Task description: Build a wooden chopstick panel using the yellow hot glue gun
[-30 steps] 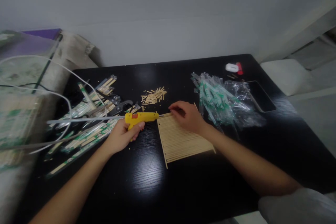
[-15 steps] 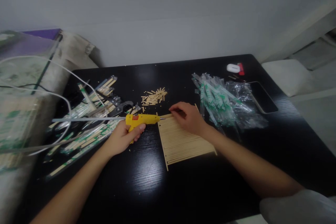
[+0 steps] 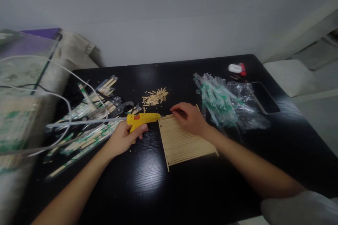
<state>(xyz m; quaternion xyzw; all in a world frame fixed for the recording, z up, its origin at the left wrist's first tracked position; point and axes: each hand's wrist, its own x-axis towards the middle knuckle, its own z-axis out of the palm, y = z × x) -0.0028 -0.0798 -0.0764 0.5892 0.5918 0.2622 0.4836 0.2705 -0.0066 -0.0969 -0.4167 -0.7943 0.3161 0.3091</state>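
Note:
My left hand (image 3: 124, 137) is wrapped round the handle of a yellow glue gun (image 3: 142, 119), whose nozzle points right at the top left corner of a flat panel of wooden sticks (image 3: 182, 141). A long clear glue stick (image 3: 84, 122) juts out of the gun's back to the left. My right hand (image 3: 188, 116) rests on the panel's far edge, fingers curled and pressed down on the sticks there. The panel lies on a black table (image 3: 148, 182).
A small heap of cut stick pieces (image 3: 154, 97) lies behind the gun. Wrapped chopsticks and black scissors (image 3: 120, 108) clutter the left. Empty plastic wrappers (image 3: 227, 100), a phone (image 3: 264, 97) and a white case (image 3: 234, 68) sit to the right. White cables (image 3: 63, 98) trail left.
The glue gun's nozzle has crept slightly right toward the panel's corner. My right hand has stayed on the panel's far edge.

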